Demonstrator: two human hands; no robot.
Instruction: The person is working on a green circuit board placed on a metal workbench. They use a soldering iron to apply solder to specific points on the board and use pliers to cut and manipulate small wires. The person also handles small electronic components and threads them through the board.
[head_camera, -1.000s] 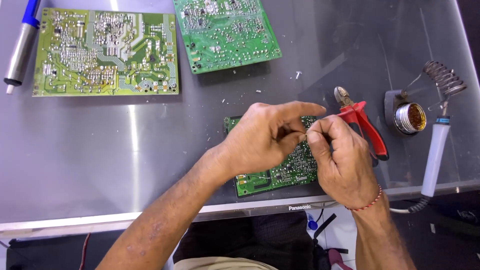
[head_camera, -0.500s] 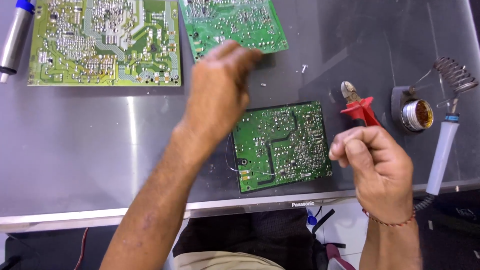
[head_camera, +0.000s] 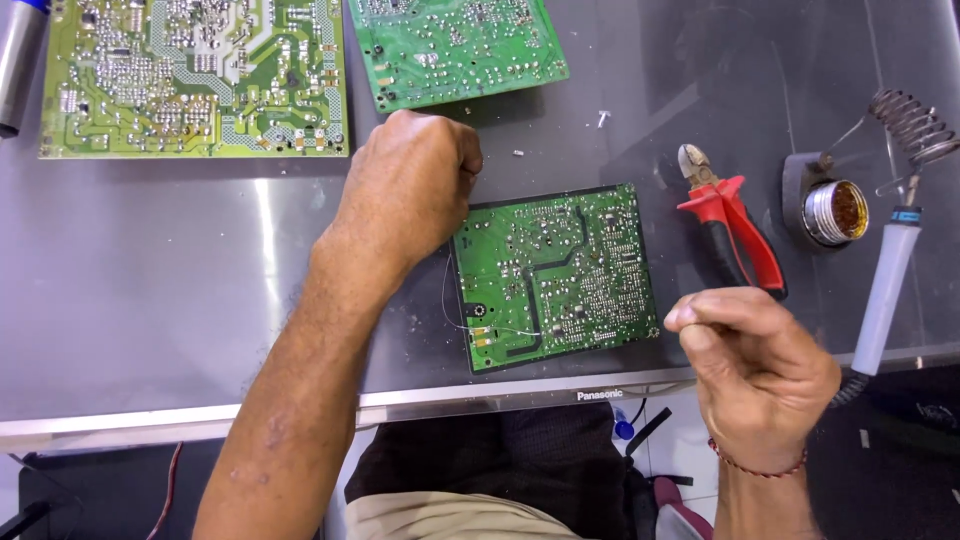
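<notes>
Left hand (head_camera: 408, 190) curled into a loose fist, fingers pressed together, knuckles up, hovering just beyond the far left corner of a small dark-green rectangular circuit board (head_camera: 555, 275), solder side up, near the middle of a grey reflective metal-look tabletop (head_camera: 150, 300). Cannot tell whether anything sits inside that fist. Thin pale wire (head_camera: 470, 322) looping along the board's left edge. Right hand (head_camera: 760, 370) raised off the surface at the near right, thumb and forefinger pinched tight together; whatever lies between them too small to make out. Red-handled side cutters (head_camera: 730, 225) lying just right of the board, closed. Further right, a round tin of brass cleaning wool (head_camera: 835, 212) in a coiled-spring stand, and a pale-handled soldering iron (head_camera: 885, 290). Far left, a large yellow-green circuit board (head_camera: 195, 75); beside it, a second green board (head_camera: 455, 45).
</notes>
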